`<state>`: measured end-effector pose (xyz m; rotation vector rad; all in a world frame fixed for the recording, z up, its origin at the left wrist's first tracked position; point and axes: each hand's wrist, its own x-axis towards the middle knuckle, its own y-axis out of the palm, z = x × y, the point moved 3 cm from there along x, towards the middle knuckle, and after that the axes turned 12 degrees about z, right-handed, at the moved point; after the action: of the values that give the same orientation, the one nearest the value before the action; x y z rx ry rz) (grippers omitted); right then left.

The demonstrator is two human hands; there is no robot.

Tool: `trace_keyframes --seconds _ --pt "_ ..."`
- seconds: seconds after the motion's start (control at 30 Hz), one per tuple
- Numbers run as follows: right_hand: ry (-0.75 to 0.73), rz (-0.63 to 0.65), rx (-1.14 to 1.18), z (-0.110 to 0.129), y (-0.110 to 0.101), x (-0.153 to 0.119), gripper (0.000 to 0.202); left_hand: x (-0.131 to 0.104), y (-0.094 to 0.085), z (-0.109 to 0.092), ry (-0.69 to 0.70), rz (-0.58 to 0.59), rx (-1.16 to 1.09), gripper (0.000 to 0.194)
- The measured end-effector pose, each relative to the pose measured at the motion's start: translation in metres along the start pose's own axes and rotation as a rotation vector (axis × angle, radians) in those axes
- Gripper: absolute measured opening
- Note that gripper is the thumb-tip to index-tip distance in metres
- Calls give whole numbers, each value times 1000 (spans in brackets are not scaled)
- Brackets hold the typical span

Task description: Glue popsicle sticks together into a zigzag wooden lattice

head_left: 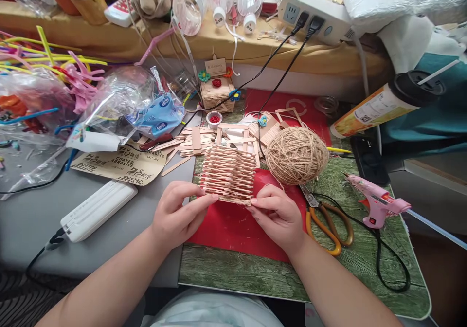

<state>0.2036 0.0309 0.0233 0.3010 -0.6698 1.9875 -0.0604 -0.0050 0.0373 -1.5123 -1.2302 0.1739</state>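
Observation:
Between my two hands is a small box-like structure of stacked wooden craft sticks (229, 173), tilted toward me over a red sheet (233, 227). My left hand (179, 211) pinches its near left corner with thumb and index finger. At the near right corner, the fingertips of my right hand (279, 215) close on the same structure. Just beyond it lie square stick frames (233, 127) and loose craft sticks (182, 144). A ball of jute twine (297, 155) rests right behind my right hand, and scissors with orange handles (330, 225) lie beside that hand.
A pink glue gun (379, 200) stands on the green board's right side, its cord looping nearby. A drink cup (386, 103) leans at the right. Sandpaper (122, 164) and a white power strip (98, 210) lie left. A decorated stick box (218, 93) stands behind.

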Motion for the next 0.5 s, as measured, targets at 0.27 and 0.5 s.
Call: trace_keyframes --seconds 0.27,0.5 --pt "20 1 14 -3 0 -2 32 0 0 4 -18 -34 -53 52" --pt "22 -8 13 -3 1 -2 26 0 0 3 -29 -22 -11 50"
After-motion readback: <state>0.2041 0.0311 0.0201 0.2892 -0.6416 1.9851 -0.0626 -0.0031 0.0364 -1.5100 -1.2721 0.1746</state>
